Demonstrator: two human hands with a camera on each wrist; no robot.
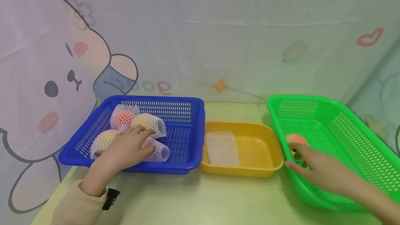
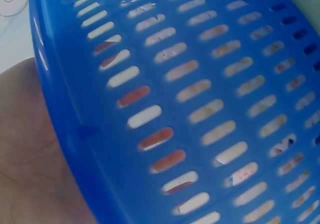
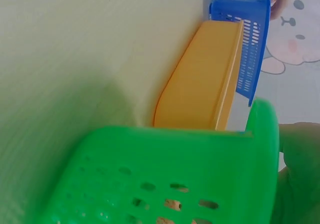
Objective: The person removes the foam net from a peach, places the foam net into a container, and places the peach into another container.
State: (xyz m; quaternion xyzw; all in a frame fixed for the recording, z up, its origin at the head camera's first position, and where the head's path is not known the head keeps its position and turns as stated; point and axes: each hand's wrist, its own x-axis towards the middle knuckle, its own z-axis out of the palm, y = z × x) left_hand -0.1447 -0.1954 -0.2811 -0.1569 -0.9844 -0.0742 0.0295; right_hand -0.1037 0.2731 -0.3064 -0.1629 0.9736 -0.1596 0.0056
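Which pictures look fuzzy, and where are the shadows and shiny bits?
Head view: fairly sharp, with a soft shadow under the blue basket; left wrist view: the same basket fills most of the picture, looks soft, and has a pale shiny streak on its rim; right wrist view: the near green basket looks blurry, with a dim greenish shadow on the table.

Left arm: a long sleeve (image 1: 73, 207) of plain light-beige cloth, loosely creased, ending in a wide cuff (image 1: 93, 199). A short, flat black tab (image 1: 111, 199) with a squared end projects from the right side of the sleeve; any marking on it is too small to read. Beyond the sleeve, the left hand (image 1: 132, 146) is bare. Well to the right of the sleeve, the right forearm (image 1: 365, 190) and right hand (image 1: 317, 167) are uncovered.
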